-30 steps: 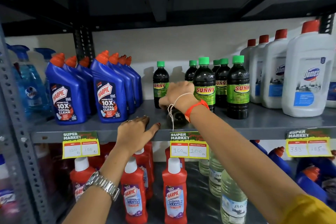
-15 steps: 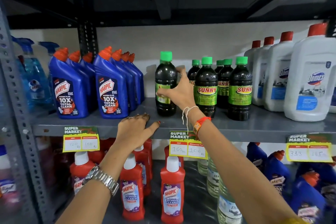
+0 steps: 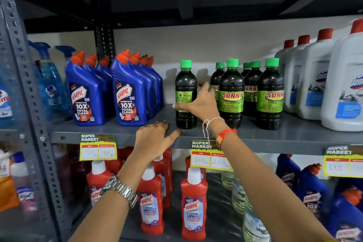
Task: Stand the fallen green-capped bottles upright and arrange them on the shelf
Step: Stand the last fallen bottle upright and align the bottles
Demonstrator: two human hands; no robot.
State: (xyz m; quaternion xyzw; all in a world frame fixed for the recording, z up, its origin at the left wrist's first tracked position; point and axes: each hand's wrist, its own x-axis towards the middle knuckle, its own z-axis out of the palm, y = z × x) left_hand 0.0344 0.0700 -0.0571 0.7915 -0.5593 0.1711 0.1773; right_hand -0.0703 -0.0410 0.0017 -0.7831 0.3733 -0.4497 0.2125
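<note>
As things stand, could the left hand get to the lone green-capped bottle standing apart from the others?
Probably yes. The left hand rests on the shelf edge just in front of that bottle, with bare shelf between; only the right hand, spread against its label, crowds one side.

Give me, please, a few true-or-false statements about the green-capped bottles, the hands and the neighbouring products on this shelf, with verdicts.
1. The leftmost green-capped bottle stands upright on the grey shelf. True.
2. The right hand is on that bottle's cap. False: it is at the label, well below the cap; the fingers are spread, so a grip cannot be confirmed.
3. The left hand rests at the shelf's front edge and holds nothing. True.
4. The blue Harpic bottles stand to the right of the green-capped bottles. False: they stand to the left; the white Domex bottles are on the right.
5. A green-capped bottle lies on its side in plain view. False: every one visible stands upright.
</note>
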